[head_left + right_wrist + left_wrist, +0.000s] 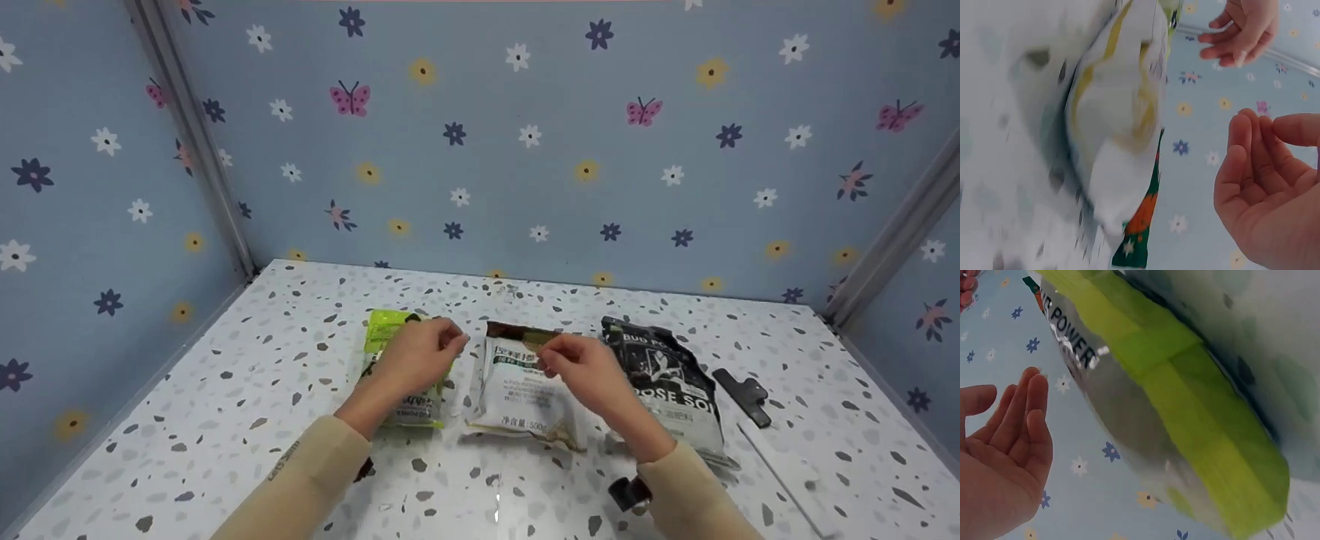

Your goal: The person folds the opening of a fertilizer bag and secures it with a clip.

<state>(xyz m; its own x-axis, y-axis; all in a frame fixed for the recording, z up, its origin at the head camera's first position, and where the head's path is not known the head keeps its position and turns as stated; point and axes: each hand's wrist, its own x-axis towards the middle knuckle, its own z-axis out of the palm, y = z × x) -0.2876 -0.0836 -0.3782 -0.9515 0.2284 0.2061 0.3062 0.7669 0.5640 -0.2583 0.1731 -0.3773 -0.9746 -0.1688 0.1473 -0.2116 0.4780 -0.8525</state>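
My left hand [420,349] hovers over a lime-green and silver bag [412,412], its fingers loosely bent. In the left wrist view nothing lies between that thumb and fingers, and the bag's green edge [1202,422] stands apart from the hand. Over the right part of a white bag [517,397] with a dark brown top hangs my right hand [581,371]. The right wrist view has its thumb close to the fingertips [1244,126], with no object visible there. To the right lies a black and white bag [667,375], partly behind the right forearm.
A black clip [744,397] lies right of the black and white bag, with a thin white rod [780,480] nearer me. Another black clip-like piece [628,493] sits by the right sleeve. Patterned walls [525,150] enclose the speckled table [442,495].
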